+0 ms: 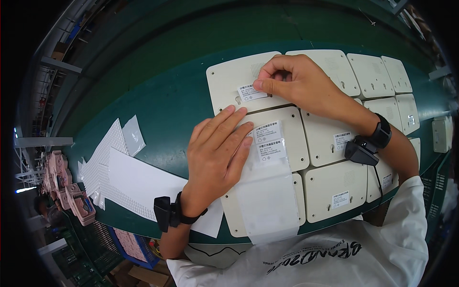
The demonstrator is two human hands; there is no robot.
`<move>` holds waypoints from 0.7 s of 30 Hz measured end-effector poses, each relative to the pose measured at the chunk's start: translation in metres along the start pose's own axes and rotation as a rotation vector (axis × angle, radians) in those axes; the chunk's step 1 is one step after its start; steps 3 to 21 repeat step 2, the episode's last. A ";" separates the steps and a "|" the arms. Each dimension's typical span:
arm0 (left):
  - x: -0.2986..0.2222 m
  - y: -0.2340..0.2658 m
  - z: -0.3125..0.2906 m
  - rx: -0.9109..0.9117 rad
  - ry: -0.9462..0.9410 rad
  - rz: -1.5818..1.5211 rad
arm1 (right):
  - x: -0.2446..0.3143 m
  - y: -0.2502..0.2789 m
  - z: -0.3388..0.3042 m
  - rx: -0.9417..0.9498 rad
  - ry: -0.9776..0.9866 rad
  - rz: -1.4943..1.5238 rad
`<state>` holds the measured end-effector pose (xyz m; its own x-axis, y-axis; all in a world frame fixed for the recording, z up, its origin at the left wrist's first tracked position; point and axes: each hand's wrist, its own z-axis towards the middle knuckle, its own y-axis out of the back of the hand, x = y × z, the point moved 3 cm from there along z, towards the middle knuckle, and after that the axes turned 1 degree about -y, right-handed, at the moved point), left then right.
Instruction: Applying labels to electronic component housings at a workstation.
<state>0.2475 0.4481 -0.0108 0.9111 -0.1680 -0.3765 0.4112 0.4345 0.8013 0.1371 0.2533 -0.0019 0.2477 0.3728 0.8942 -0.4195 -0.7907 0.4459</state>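
Note:
My right hand (306, 79) pinches the upper right corner of a small white printed label (249, 94). That label lies against the cream plastic panel (224, 76) at the far left of the rows, close to a keyhole slot. My left hand (210, 150) is open, its fingers stretched out flat and pointing away from me. Its fingertips reach the near edge of that panel and the left edge of a translucent backing strip (267, 205). Several printed labels (270, 150) remain on the strip's far end, which drapes over two nearer panels.
More cream panels (325, 191) stand in rows to the right, some bearing labels. White sheets (138, 174) and a clear plastic piece (134, 135) lie left on the green table (167, 95). Pink parts (79, 203) and a blue crate (150, 260) are beyond the table's left edge.

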 end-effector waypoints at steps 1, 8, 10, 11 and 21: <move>0.000 0.000 0.000 0.000 0.001 0.000 | 0.000 0.000 0.000 -0.001 0.005 0.001; 0.000 0.000 0.000 0.001 0.000 -0.001 | 0.000 0.000 0.000 0.001 0.000 -0.005; 0.000 0.000 0.000 0.001 0.000 -0.001 | 0.000 0.000 0.000 0.001 0.000 -0.005; 0.000 0.000 0.000 0.001 0.000 -0.001 | 0.000 0.000 0.000 0.001 0.000 -0.005; 0.000 0.000 0.000 0.001 0.000 -0.001 | 0.000 0.000 0.000 0.001 0.000 -0.005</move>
